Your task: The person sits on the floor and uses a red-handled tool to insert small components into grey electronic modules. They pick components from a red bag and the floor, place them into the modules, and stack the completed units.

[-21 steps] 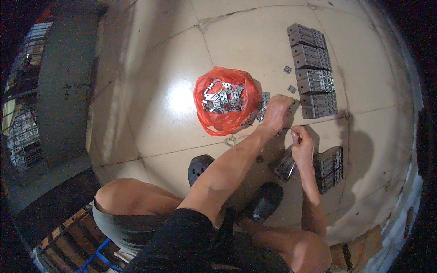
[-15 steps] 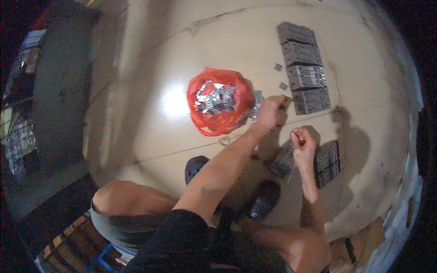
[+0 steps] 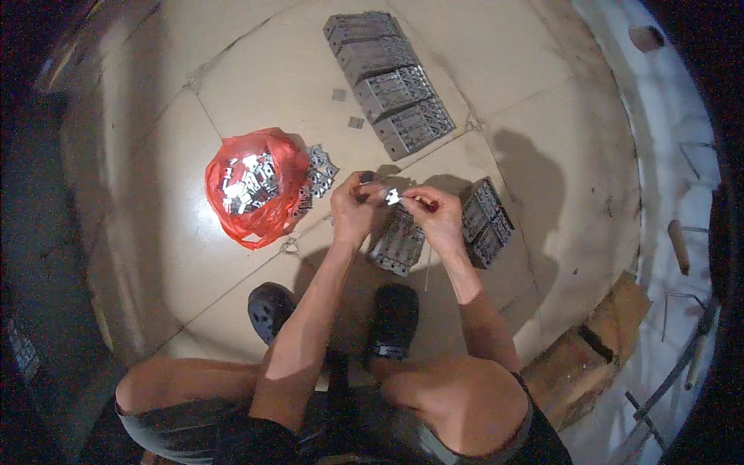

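The pale tiled floor carries everything. A long row of grey stamped metal plates lies at the top, well apart from the hands. A red plastic bag full of small shiny metal pieces sits left of the hands. Two shorter grey plate stacks and lie just under and beside the hands. The left hand and right hand meet above the floor, fingers pinched shut on one small bright metal piece between them.
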Motion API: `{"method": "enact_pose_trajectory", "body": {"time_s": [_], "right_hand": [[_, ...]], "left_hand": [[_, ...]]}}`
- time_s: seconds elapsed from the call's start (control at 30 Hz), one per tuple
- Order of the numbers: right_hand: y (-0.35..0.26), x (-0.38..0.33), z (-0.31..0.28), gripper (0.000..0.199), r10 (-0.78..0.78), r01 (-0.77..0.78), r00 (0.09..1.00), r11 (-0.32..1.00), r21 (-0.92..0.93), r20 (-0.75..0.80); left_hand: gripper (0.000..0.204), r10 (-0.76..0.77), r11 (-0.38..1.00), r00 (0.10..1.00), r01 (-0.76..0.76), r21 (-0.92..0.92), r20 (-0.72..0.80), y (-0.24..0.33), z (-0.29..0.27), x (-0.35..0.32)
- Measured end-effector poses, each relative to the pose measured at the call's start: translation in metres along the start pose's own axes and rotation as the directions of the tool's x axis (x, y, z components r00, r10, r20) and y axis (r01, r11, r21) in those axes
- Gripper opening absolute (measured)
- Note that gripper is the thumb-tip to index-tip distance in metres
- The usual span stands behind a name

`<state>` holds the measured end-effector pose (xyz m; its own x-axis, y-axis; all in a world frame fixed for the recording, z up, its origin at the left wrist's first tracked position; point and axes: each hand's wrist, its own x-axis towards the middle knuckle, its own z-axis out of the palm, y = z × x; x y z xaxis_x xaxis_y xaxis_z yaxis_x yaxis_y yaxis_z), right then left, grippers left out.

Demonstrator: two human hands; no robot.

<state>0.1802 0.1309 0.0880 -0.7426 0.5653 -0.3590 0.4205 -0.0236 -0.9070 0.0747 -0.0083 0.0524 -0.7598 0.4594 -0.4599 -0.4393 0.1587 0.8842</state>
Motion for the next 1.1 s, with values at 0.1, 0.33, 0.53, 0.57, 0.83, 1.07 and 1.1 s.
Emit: {"method": "enact_pose_trajectory", "body": {"time_s": [0.1, 0.33, 0.53, 0.57, 0.83, 1.07, 1.1], "right_hand": [[0.001, 0.004, 0.002, 0.013, -0.179, 0.177, 0.984, 0.978, -0.113, -0.001], [0.005, -0.004, -0.006, 0.014, 0.02, -0.027, 0.999, 0.986, -0.167, -0.046], [0.018, -0.001, -0.026, 0.015, 0.024, -0.023, 1.0, 0.992, -0.121, 0.001], [0.023, -0.002, -0.027, 0.014, 0.057, -0.057, 0.998, 0.986, -0.157, -0.005], [0.06, -0.026, -0.015, 0.011, 0.063, -0.082, 0.995, 0.952, -0.294, -0.073], [0.05, -0.03, -0.009, 0.012, 0.04, -0.087, 0.988, 0.941, -0.328, -0.149], [0.048, -0.031, -0.009, 0.012, 0.02, -0.073, 0.988, 0.932, -0.354, -0.153]], "left_hand": [[0.029, 0.032, 0.991, 0.998, -0.038, 0.126, 0.047, 0.005, 0.006, -0.005], [0.027, 0.223, 0.894, 0.961, -0.269, 0.357, 0.167, 0.022, 0.021, -0.01], [0.022, 0.36, 0.811, 0.898, -0.435, 0.39, 0.253, 0.021, 0.027, -0.003], [0.022, 0.315, 0.869, 0.935, -0.353, 0.347, 0.163, 0.019, 0.025, 0.0], [0.035, 0.201, 0.883, 0.974, -0.225, 0.411, 0.101, -0.01, 0.001, -0.007], [0.048, 0.219, 0.837, 0.95, -0.3, 0.459, 0.221, -0.023, 0.006, -0.012], [0.048, 0.224, 0.839, 0.948, -0.305, 0.451, 0.224, -0.024, 0.006, -0.012]]}}
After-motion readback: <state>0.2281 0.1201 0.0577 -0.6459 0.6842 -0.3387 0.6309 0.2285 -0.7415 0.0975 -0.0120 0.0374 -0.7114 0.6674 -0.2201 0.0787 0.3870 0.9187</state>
